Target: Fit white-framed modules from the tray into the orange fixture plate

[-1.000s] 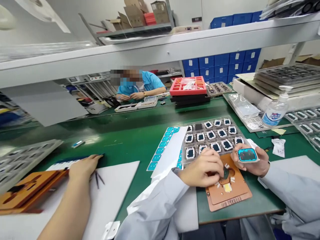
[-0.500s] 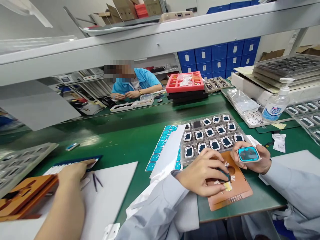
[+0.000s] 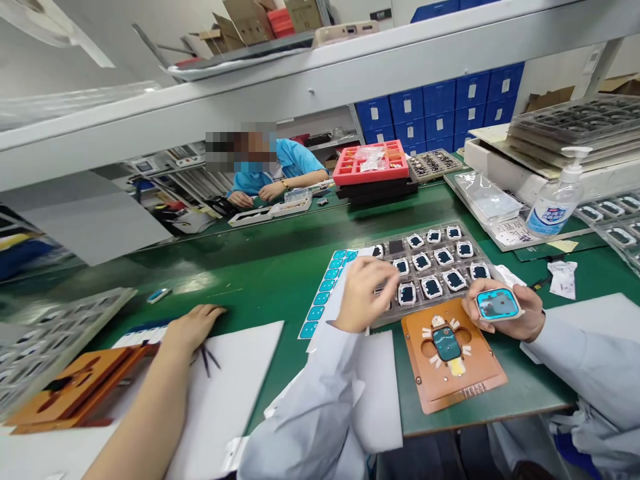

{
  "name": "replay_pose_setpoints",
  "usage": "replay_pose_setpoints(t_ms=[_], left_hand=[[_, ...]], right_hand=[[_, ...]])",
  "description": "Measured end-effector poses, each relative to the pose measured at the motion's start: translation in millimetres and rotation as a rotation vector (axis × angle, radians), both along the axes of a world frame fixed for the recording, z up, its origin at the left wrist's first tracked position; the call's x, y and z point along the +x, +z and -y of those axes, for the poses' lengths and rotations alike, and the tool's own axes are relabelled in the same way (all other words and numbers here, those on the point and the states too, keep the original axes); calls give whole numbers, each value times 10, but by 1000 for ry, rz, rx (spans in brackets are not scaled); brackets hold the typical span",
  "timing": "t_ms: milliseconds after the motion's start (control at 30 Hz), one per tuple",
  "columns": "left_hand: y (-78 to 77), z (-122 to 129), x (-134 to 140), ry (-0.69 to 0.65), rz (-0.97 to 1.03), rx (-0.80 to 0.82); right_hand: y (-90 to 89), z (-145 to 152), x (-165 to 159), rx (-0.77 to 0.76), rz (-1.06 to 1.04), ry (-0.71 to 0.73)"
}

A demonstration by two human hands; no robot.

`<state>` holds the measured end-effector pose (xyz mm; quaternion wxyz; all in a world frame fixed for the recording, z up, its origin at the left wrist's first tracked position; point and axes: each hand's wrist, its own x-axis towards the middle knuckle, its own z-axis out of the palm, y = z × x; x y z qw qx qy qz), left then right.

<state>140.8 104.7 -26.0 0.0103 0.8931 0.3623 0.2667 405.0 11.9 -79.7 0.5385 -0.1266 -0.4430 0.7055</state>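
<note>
My right hand (image 3: 505,308), fingers wrapped round it, grips a watch case (image 3: 499,304) with bright blue film on its face. My left hand (image 3: 367,290) is raised over the near left corner of a clear tray (image 3: 493,267); its fingers are half bent and apart, with nothing visible in them. Below the hands lies an orange-brown fixture plate (image 3: 420,387). A dark watch screen (image 3: 447,343) sits in its middle, with white tabs and a yellow tab around it. White-rimmed watch parts (image 3: 431,287) fill several tray pockets. A sheet of blue stickers (image 3: 320,300) lies left of the tray, partly behind my left hand.
A co-worker's bare arm (image 3: 165,400) reaches in from the left, near stacked orange fixtures (image 3: 75,387). Another person in blue (image 3: 300,160) sits opposite. A sanitizer bottle (image 3: 555,200) and red tray (image 3: 371,163) stand farther back. A shelf beam (image 3: 310,90) crosses above.
My left hand has lifted off the fixture and moved up and left, uncovering the watch screen. My right hand stays almost in place. The co-worker's hand at left has shifted right.
</note>
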Motion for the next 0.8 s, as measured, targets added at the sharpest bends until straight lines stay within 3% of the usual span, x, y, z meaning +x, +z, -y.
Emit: replay_pose_setpoints(t_ms=[33,100,333,433,567,700,800], left_hand=[[5,-87,-67,163,-109,-62],[12,-222,-185,335,-261,-154],[-66,-281,-266,504,-436,-286],[-124,-291,-217,549,-405,-317],[-158,-301,-129,531,-281,-277],[-211,-244,-36,423,-202,-204],[-306,-263,3,333,-185,-153]], right_hand=[[3,-2,5,-8,9,10],[12,-5,11,-22,26,31],[22,26,11,-15,58,9],[114,5,19,-61,195,-86],[386,-269,-19,-21,579,-423],[627,-842,-180,306,1085,-550],[651,-1378,-343,573,1541,-583]])
